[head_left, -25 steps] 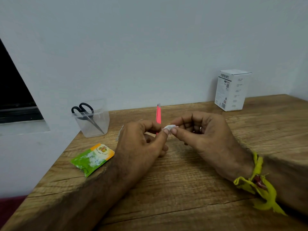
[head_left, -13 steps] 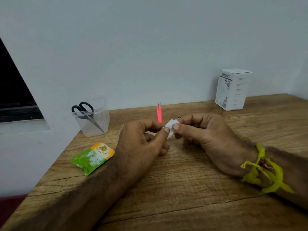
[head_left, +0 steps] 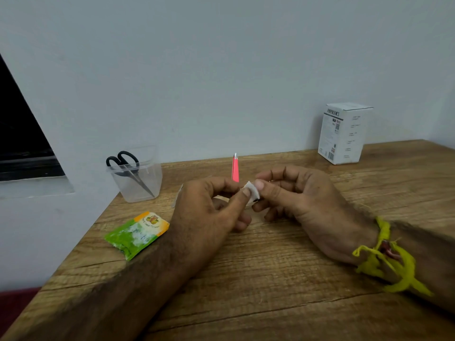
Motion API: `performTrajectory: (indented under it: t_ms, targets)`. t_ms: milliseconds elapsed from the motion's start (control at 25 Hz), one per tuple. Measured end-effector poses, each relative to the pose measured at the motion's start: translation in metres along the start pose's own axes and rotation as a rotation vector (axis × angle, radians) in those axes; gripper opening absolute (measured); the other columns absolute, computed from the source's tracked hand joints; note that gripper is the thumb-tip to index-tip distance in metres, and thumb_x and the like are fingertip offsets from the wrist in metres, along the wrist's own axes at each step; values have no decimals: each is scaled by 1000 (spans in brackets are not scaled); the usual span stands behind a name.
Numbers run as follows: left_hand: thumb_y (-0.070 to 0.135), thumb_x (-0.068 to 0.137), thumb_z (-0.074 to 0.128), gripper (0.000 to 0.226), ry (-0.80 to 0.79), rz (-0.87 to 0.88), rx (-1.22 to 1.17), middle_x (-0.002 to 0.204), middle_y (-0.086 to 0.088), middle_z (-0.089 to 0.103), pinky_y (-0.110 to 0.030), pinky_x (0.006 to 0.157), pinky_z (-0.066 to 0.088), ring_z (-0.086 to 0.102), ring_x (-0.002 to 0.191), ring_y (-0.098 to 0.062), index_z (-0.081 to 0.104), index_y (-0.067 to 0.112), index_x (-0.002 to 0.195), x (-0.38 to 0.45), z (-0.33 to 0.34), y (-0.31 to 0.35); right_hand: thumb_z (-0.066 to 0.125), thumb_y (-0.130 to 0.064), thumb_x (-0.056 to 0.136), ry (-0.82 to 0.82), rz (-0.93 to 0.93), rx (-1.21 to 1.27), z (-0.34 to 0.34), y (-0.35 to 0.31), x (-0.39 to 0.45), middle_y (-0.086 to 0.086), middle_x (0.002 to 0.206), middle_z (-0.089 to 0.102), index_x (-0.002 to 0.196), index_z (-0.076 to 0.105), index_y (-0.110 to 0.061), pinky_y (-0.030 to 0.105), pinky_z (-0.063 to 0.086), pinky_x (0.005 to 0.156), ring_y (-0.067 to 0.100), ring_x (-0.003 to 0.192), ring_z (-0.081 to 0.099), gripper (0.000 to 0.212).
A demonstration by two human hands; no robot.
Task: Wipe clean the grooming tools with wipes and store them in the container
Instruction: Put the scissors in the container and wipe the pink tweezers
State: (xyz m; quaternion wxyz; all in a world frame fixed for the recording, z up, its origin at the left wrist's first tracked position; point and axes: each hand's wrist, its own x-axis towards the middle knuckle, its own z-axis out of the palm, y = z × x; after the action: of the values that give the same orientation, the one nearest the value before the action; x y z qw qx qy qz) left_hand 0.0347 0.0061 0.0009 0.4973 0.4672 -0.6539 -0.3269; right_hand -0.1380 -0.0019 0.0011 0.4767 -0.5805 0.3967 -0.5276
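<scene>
Tweezers (head_left: 235, 168) sticking up above my left hand (head_left: 206, 205), which is clutching them; right hand (head_left: 295, 193) pinching wipe (head_left: 251, 193) beside that grip.

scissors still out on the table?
No, the scissors stand inside the clear container at the table's back left, handles up.

scissors (head_left: 128, 168) in container (head_left: 138, 179) far left, sachet (head_left: 136, 233) in front, box (head_left: 343, 132) prob. against wall, far right

white box (head_left: 344, 134) upright, back right | wooden table (head_left: 270, 279) | wall (head_left: 221, 70)
</scene>
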Motion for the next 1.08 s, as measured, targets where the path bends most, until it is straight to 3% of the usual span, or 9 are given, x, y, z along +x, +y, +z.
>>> performTrajectory:
  t_ms: [320,600,720,920,1080]
  targets:
    - [12,92,69,6,-26,0,-33,70,-9,76,-27,57,60,74,60,-23,75,12,94,0,-2,-3,80,-8,75,-56,-57,-63,1,-2,-4,10,86,77,100,76,-9,24,57,67,17,75,72,25]
    - [14,93,66,12,-51,21,-44,69,-13,74,-47,68,63,74,65,-31,77,12,89,-1,-3,-1,82,-8,72,4,-62,-101,2,-1,-4,12,74,75,92,77,-6,25,53,62,16,62,67,20]
    - [21,92,69,11,-37,44,-3,68,-9,75,-44,66,64,74,61,-25,77,14,91,-2,-1,0,83,-9,72,10,-61,-100,3,-2,-5,14,74,74,90,78,-7,25,53,62,16,62,66,19]
    - [16,92,68,12,31,40,-95,83,-4,78,-43,69,64,76,71,-23,79,12,95,1,-4,-2,82,-12,73,-67,8,-80,3,-5,-5,13,85,76,101,75,-7,26,55,66,16,71,70,30]
    - [16,90,68,13,-9,79,-84,83,-2,79,-31,68,63,76,74,-19,80,15,96,-1,-3,0,80,-12,76,-32,32,-49,4,-6,-5,13,80,77,100,75,-3,27,54,62,17,70,73,26]
